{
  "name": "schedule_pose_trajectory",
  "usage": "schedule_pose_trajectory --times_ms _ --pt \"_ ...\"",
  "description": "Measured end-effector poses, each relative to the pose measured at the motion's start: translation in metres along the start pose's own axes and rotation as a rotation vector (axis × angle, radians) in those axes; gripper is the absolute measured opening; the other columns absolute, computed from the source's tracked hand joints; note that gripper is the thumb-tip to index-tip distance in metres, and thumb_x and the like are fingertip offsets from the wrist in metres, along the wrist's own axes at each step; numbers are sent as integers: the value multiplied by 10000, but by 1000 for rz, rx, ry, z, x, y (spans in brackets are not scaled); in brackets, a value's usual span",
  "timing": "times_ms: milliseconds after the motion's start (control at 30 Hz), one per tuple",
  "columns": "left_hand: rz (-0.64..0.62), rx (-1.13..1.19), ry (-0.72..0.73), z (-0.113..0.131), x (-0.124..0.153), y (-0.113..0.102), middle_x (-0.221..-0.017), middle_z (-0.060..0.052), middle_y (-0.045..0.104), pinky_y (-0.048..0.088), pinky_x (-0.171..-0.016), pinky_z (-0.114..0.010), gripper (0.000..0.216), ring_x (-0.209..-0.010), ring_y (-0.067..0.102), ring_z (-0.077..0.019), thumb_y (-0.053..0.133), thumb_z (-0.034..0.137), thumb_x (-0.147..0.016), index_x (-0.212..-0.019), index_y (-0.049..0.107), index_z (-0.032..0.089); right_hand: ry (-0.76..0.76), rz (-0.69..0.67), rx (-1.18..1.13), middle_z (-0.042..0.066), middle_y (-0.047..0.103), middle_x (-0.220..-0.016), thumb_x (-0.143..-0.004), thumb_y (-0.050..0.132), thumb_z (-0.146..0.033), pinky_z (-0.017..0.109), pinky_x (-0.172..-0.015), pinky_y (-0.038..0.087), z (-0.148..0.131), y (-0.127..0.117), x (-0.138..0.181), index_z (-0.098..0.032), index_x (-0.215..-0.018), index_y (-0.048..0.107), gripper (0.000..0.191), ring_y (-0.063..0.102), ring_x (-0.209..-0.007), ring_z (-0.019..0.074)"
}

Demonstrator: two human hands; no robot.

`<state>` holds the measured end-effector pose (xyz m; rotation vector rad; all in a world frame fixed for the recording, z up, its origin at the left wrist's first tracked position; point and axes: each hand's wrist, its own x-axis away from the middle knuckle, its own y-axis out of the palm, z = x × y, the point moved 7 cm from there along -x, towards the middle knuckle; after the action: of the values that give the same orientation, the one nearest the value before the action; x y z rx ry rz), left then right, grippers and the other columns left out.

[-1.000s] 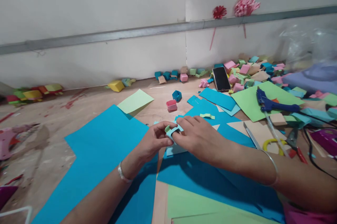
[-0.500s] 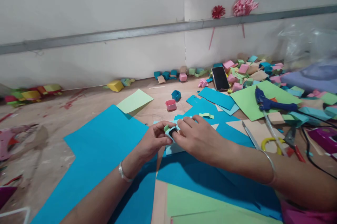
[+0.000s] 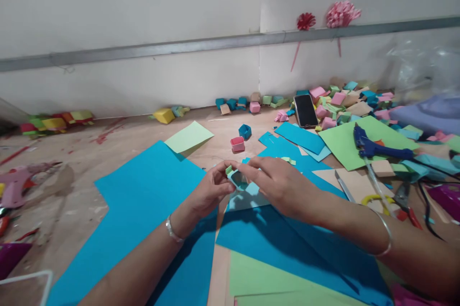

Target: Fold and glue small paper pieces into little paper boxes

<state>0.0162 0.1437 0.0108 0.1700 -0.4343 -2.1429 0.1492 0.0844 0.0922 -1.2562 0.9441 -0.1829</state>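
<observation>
Wooden table, littered w/ paper. Lg blue sheet lies flat under both forearms. Green sheet at R, blue glue gun resting on it. Phone beyond, by the wall. L hand and R hand meet at centre, just above the blue sheet. Fingers of both are pinched on a small folded paper piece, lt blue w/ green tab, held between them. Pink box sits just behind, apart.
</observation>
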Motion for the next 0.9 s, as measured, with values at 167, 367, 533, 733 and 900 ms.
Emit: schedule_pose_trajectory --times_ms 167,367,533,733,900 --pt "-23 -23 -14 -5 -2 3 -953 -62 670 477 -728 -278 486 -845 623 -191 853 214 -640 -1082 653 185 39 4 -139 133 664 -981 -939 397 -137 312 -668 431 8 10 0 -112 -1263 551 360 580 -842 204" --pt "72 -94 -7 -9 -2 -4 -1068 -86 649 448 -779 -305 459 -962 588 -219 809 223 -718 -1151 662 197 70 -11 -137 100 640 -891 -914 434 -115 285 -668 401 9 20 0 -131 -1100 612 258 546 -768 169" --pt "145 -128 -19 -9 -2 -6 -828 -26 622 410 -684 -294 548 -785 574 -180 797 303 -743 -1247 600 218 79 -13 -70 96 624 -880 -914 432 -88 284 -662 374 10 23 2 -131 -1061 617 241 539 -794 177" --pt "251 -125 -70 -15 1 -4 -760 -15 631 403 -686 -310 600 -723 580 -169 832 288 -699 -1215 551 166 68 -61 -1 121 639 -920 -935 436 -120 305 -660 391 11 32 5 -100 -1139 607 267 559 -841 206" --pt "310 -132 -38 -15 3 -10 -835 -73 684 410 -688 -334 489 -770 621 -211 806 286 -733 -1147 575 167 8 5 63 201 595 -1187 -928 468 -117 368 -728 449 4 20 8 -168 -1272 562 360 575 -1009 275"
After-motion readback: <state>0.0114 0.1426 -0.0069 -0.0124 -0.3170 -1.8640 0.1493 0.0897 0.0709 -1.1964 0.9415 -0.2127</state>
